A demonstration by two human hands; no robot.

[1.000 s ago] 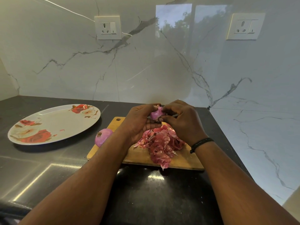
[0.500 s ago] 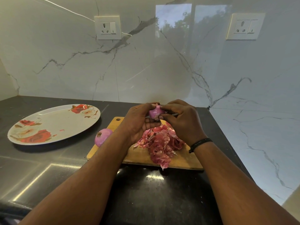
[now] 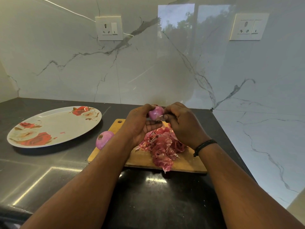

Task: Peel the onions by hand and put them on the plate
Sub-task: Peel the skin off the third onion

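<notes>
A small purple onion (image 3: pixel 156 112) is held above the far end of the wooden cutting board (image 3: pixel 142 160). My left hand (image 3: pixel 140 124) cradles it from the left and below. My right hand (image 3: pixel 181 124) pinches a pale strip of skin at the onion's right side. A heap of red onion skins (image 3: pixel 162 146) lies on the board under my hands. A second onion (image 3: pixel 104 139), its skin pink and shiny, rests at the board's left edge. The oval floral plate (image 3: pixel 54 126) lies to the left with only a tiny pink scrap on it.
The black countertop (image 3: pixel 41 171) runs to a marble wall at the back and a marble side wall on the right. Two wall sockets (image 3: pixel 109 28) sit high on the back wall. My right wrist wears a black band (image 3: pixel 203 146).
Both hands have lifted the onion slightly and turned it, so more of its purple surface shows. The right hand's fingers now pull at a pale strip of skin.
</notes>
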